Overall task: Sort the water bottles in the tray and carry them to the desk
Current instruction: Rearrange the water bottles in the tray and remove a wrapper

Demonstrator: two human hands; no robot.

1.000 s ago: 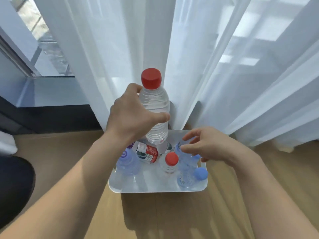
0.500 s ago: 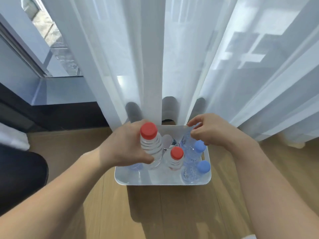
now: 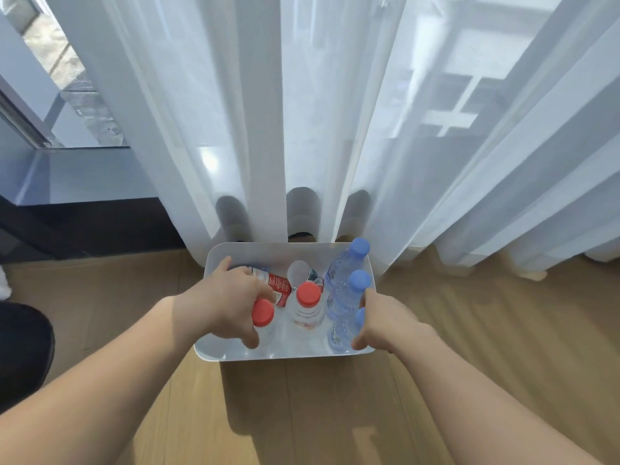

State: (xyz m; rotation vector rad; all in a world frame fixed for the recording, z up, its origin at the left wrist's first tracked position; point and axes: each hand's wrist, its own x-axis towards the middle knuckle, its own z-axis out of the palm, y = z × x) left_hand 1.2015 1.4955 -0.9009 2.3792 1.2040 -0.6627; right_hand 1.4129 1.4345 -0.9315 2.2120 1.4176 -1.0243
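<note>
Water bottles [image 3: 307, 313] crowd a white tray [image 3: 285, 250] on the floor, and from my seat at the remote feed that is where both hands are working.

Sheer white curtains [image 3: 335, 112] fill most of the view and hang down to just behind the tray's far wall. A wood floor [image 3: 302, 414] spreads under everything. At the left, a dark window ledge [image 3: 77, 176] runs back from the curtains.

My left hand [image 3: 224, 303] reaches into the near left part of the tray, its fingers curled round an upright red-capped bottle [image 3: 262, 313]. My right hand [image 3: 385, 323] is at the near right corner and wraps the nearest blue-capped bottle [image 3: 339, 333], thumb low on its side and one finger raised beside the next blue cap.

Two more blue-capped bottles stand behind that one along the right wall, the middle one [image 3: 345, 297] and the far one [image 3: 342, 266], making a row of three. A second red-capped bottle [image 3: 308, 294] stands upright in the middle of the tray. Behind it and my left hand, a bottle with a red label [image 3: 276, 286] lies on its side. Beside it is a pale round end [image 3: 298, 271]; I cannot tell what it belongs to.
</note>
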